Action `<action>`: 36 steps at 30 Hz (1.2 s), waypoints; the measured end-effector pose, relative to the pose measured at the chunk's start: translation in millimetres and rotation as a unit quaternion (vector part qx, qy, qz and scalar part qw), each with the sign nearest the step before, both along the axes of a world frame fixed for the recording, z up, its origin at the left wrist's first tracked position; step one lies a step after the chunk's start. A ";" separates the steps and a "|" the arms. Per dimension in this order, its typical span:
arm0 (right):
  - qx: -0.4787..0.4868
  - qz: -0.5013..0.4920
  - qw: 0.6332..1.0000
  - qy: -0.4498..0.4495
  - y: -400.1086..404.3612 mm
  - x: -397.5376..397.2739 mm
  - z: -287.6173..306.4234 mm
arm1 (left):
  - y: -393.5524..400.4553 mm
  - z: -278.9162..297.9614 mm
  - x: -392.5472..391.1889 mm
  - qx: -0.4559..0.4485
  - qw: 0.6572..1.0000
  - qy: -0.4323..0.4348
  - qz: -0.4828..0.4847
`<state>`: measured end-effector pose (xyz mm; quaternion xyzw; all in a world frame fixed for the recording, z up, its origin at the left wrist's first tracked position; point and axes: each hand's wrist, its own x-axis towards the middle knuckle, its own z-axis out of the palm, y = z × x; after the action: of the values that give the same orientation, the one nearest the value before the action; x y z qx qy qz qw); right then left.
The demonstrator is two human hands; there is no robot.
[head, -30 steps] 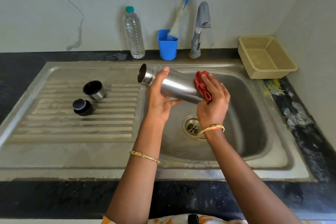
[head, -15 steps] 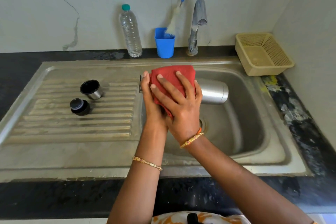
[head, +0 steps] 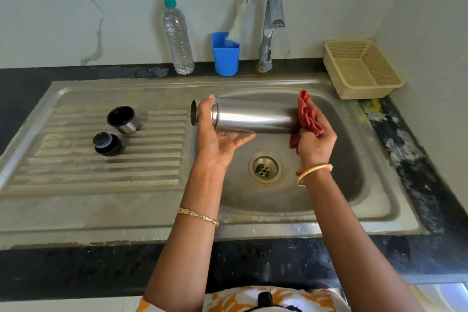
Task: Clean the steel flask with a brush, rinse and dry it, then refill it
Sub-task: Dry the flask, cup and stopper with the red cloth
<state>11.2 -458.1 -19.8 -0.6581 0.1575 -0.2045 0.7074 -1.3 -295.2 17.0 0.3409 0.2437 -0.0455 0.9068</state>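
Over the steel sink I've got the flask lying sideways, mouth left; my left hand cradles its neck, thumb curled over, while my right hand clutches the red cloth against its base.

Even, bright daylight fills the scene; shadows are soft and faint. Highlights streak the flask and the sink front rim. Wide-angle distortion bows the counter edge. Focus is fairly sharp centrally, softer toward the corners.

Steel flask uncapped, horiz. over sink basin
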 end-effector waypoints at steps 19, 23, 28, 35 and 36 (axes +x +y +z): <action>0.322 0.060 0.919 0.220 11.3 31.3 -23.4 | 44.2 33.0 17.0 0.229 0.967 -0.044 -0.105; 0.289 0.080 0.929 0.218 7.6 39.4 -13.6 | 57.5 33.4 20.0 0.264 0.951 -0.082 -0.140; 0.100 0.085 0.975 0.177 27.1 39.6 15.7 | 41.8 36.6 19.9 0.277 0.960 -0.008 -0.038; -0.223 0.145 0.947 -0.183 115.2 7.1 40.0 | 23.4 35.8 24.1 0.235 0.971 0.018 0.050; -0.258 0.144 0.934 -0.201 121.8 3.2 40.8 | 27.0 36.1 23.7 0.206 0.977 0.006 0.051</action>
<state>14.4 -336.4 21.1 -0.7787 -0.1425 -0.2613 0.5523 22.4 -268.1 53.0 0.5073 0.2699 0.0496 0.8169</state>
